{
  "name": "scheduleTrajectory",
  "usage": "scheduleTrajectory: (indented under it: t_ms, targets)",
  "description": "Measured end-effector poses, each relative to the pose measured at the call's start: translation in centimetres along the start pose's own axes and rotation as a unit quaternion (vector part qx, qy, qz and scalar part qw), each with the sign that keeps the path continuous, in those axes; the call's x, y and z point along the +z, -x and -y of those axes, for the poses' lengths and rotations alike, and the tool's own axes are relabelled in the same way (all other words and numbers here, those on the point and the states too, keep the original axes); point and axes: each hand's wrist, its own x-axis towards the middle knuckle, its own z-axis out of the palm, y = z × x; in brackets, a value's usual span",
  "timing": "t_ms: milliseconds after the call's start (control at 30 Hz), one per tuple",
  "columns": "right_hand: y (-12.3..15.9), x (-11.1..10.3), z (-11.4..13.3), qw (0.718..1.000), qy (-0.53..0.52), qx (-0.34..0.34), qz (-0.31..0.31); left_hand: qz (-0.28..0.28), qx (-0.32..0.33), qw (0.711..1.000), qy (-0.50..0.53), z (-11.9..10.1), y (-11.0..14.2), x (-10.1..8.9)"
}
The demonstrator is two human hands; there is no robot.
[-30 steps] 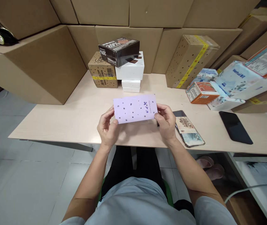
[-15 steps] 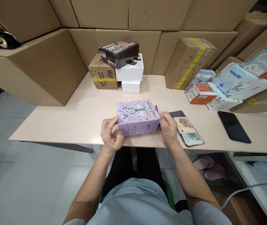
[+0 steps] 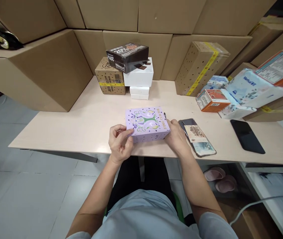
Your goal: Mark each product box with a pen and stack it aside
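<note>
A purple tea box [image 3: 147, 121] with a green and yellow pattern and the words "FIND TEA" on top is at the table's front edge, between my hands. At its left front corner is my left hand [image 3: 120, 142], with fingers bent, the index fingertip on the top edge and the thumb at the front. My right hand [image 3: 177, 137] grips the right end; its fingertips go out of sight behind and under the box. Just right of that hand, a phone [image 3: 186, 122] lies with banknotes [image 3: 197, 134] on it.
A black box [image 3: 128, 58] rests on white boxes [image 3: 140, 78] beside a brown carton [image 3: 110, 78]. A taped carton [image 3: 199, 69], an orange box [image 3: 212, 100] and tissue packs [image 3: 248, 86] stand back right. A black phone [image 3: 247, 136] lies right. Large cardboard boxes [image 3: 44, 73] line the left and back.
My right hand has slid lower, its fingers now behind and under the box's right end. The left index finger has shifted right onto the top edge. The box has tilted slightly.
</note>
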Motion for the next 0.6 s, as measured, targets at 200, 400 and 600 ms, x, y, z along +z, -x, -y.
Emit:
scheduleTrajectory:
  t_ms: [200,400,600]
  targets:
    - [-0.9,0.3,-1.4,0.989,-0.134,-0.05,-0.039,-0.003,-0.058,0.998,-0.003,0.3,-0.1,0.5]
    - [-1.4,0.3,-2.6,0.861,-0.483,0.043,-0.151,0.009,-0.096,0.995,0.019,0.9,0.0,0.7]
    - [-2.1,-1.8,-1.6,0.772,-0.6,-0.011,-0.21,0.018,-0.074,0.997,0.03,0.9,0.0,0.5]
